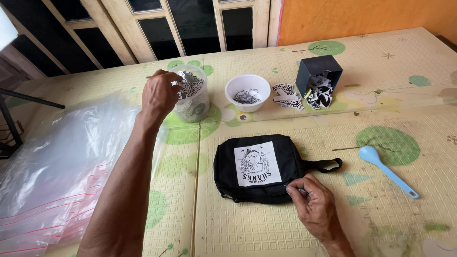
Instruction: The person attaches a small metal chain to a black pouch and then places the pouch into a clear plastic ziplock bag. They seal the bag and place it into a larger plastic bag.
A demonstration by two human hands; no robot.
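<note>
The soft black pouch point(257, 169) w/ a square white picture patch lay flat in the middle of the bumpy yellow mat point(247, 223). The right hand point(312, 202) was curled shut, pinching its zip pull at the bottom right corner. The left hand point(159, 95) pinched a small sticker over the clear round tub point(193, 100). A white bowl point(247, 93) & a crinkly plastic bag point(52, 166) sat nearby.

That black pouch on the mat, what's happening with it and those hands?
A person's right hand pinches the zipper edge of the small black fabric pouch with a white printed patch, which lies flat on the yellow patterned mat. The left hand reaches into a clear plastic jar of black-and-white stickers. A white bowl, tipped dark box and blue spoon lie nearby.
</note>
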